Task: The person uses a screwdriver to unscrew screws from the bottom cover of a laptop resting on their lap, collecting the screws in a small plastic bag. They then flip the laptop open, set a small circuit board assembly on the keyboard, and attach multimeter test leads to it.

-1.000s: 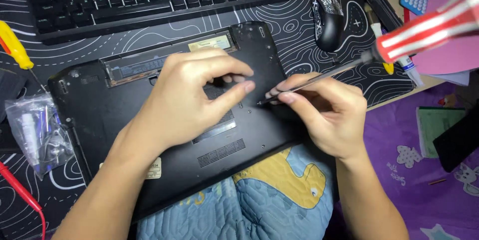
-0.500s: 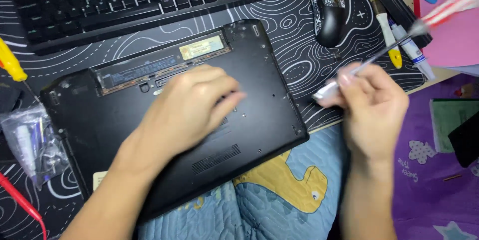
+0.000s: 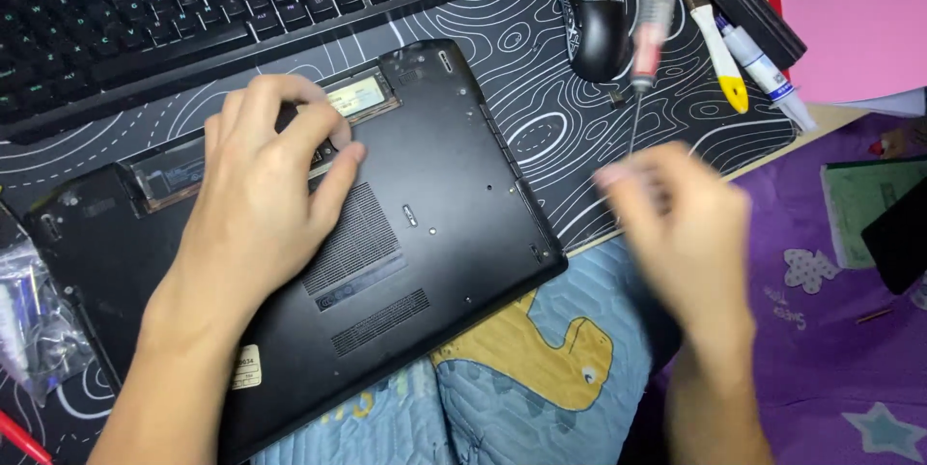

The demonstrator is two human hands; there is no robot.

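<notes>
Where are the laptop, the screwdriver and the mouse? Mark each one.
laptop (image 3: 435, 195): head view, on its bare black underside.
screwdriver (image 3: 653, 26): head view, on its red and clear handle.
mouse (image 3: 594, 26): head view, on its black back.

light: even, bright, from overhead | shadows: soft, under left hand | glare: slight sheen on laptop base | blur: right hand and screwdriver motion-smeared | rest sharp

Head view, close, steeply downward
</notes>
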